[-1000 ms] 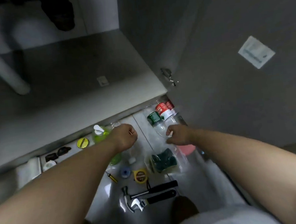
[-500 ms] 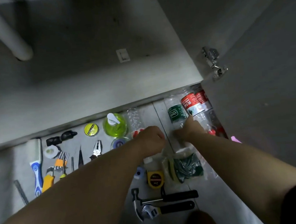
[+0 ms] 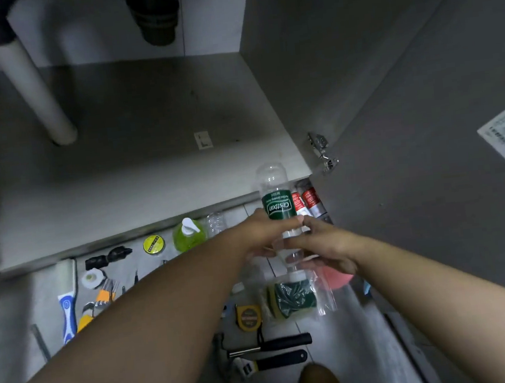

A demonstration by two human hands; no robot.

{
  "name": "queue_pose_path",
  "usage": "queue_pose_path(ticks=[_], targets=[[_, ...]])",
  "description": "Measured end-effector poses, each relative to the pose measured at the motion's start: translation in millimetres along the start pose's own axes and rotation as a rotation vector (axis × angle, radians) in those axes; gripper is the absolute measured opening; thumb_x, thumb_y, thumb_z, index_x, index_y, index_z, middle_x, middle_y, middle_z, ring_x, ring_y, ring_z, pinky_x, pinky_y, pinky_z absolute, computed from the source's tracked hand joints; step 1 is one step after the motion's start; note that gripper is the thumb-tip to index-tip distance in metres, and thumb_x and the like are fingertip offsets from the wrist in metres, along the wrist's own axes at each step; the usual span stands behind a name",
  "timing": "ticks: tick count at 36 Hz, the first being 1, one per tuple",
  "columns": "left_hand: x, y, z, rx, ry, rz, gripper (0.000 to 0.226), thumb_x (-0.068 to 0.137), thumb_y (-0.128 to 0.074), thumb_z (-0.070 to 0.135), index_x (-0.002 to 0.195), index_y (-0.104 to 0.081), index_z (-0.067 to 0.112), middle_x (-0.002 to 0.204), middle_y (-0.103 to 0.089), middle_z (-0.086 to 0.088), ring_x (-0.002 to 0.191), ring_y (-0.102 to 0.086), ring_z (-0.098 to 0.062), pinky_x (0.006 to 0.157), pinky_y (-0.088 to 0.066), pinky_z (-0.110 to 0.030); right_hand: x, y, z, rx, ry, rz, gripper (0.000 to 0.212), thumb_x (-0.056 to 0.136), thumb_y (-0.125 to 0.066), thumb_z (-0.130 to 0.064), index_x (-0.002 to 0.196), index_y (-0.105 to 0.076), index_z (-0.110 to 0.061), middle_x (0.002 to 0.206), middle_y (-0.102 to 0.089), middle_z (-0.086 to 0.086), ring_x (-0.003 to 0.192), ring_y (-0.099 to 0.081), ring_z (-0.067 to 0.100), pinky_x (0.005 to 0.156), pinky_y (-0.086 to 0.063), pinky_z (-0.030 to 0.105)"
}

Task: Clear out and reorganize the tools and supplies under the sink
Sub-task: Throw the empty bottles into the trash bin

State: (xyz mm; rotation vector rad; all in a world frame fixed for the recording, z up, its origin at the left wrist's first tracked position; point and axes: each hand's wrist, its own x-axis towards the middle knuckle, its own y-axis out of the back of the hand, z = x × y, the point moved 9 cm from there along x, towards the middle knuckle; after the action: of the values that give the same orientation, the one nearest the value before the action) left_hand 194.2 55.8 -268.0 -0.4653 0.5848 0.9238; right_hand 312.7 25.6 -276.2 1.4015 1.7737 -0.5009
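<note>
A clear plastic bottle with a green label [image 3: 276, 201] is lifted off the floor, its base pointing towards the cabinet. My left hand [image 3: 260, 234] grips it just below the label. My right hand [image 3: 322, 243] holds its lower neck end from the right. Two red-labelled bottles [image 3: 306, 201] lie on the floor behind it by the door. Below my hands sits a bagged green sponge [image 3: 293, 299]. The under-sink cabinet floor [image 3: 135, 160] is bare apart from a white pipe [image 3: 35, 89].
Laid out on the floor tiles: green soap dispenser [image 3: 188, 234], yellow tape roll [image 3: 154, 243], white tape [image 3: 92, 278], blue-handled brush [image 3: 66, 304], tape measure [image 3: 248, 316], hammer [image 3: 261, 346], adjustable wrench [image 3: 269, 362], a pink thing [image 3: 336, 277]. The open cabinet door [image 3: 430, 172] stands on the right.
Both hands have closed on the green-label bottle and raised it from the floor, where it lay beside the red-labelled ones. The view has tilted up into the cabinet.
</note>
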Motion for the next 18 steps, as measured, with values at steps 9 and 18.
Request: queue_pose_path(ticks=[9,18], targets=[[-44.4,91.6,48.4,-0.249,-0.236,0.272,0.073,0.078,-0.085,0.037,0.139,-0.046,0.026,0.123,-0.068,-0.007,0.103,-0.072,-0.029,0.087,-0.061,-0.050,-4.7,-32.9,-25.3,-0.005,0.062,0.009,0.054,0.085,-0.078,-0.034,0.131,-0.050,-0.026,0.123,-0.063,0.006,0.109,-0.066,0.020,0.100,-0.054,0.041],[-49.5,147.1,1.6,-0.547,-0.141,0.293,0.052,0.086,-0.078,0.041,0.128,-0.060,0.016,0.103,-0.069,-0.006,0.079,-0.069,-0.018,0.059,-0.056,-0.029,86.9,-93.8,25.4,-0.337,-0.073,0.147,0.080,0.086,-0.076,-0.033,0.149,-0.033,-0.010,0.143,-0.047,0.015,0.125,-0.053,0.031,0.100,-0.050,0.039]])
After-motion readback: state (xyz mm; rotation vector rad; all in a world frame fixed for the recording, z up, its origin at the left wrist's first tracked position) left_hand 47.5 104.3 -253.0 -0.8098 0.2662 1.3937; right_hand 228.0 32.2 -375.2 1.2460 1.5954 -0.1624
